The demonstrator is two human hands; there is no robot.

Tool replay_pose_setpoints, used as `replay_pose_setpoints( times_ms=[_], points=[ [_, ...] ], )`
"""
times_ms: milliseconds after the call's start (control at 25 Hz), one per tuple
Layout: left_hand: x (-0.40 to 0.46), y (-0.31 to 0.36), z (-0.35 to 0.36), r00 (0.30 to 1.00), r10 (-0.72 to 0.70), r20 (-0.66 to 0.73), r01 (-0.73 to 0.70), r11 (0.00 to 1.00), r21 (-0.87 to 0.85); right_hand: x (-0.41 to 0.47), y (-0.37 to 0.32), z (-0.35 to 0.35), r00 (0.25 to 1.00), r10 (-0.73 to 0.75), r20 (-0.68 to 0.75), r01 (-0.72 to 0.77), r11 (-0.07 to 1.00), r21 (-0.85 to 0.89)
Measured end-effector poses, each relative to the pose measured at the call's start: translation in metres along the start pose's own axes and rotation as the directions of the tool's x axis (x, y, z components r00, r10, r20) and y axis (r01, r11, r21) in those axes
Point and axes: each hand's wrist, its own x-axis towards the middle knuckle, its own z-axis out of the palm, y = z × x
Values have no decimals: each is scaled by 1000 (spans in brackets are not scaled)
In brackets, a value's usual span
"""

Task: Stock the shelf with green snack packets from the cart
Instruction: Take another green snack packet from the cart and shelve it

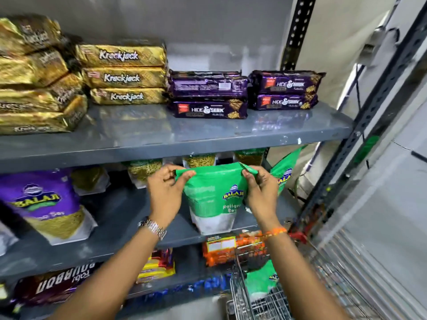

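Observation:
A green Balaji snack packet [215,197] stands upright on the middle shelf [129,229], near its front edge. My left hand [165,190] pinches its top left corner and my right hand [258,192] pinches its top right corner. Behind it, further green packets [285,174] lean at the right end of the same shelf, with more partly hidden under the upper shelf. Another green packet [261,282] lies in the wire cart [240,294] at the bottom right.
A purple Balaji packet [48,204] stands at the left of the middle shelf. Gold Krackjack packs [122,75] and purple Hide & Seek packs [208,95] fill the upper shelf. Orange packs [231,248] sit on the lower shelf. A slotted steel upright [360,121] borders the right.

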Motion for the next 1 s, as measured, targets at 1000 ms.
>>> replay_pose_setpoints(
  times_ms=[1000],
  points=[
    [-4,-109,45,668,-733,131,737,625,-257,-86,81,26,828,468,310,-379,874,-305]
  ],
)
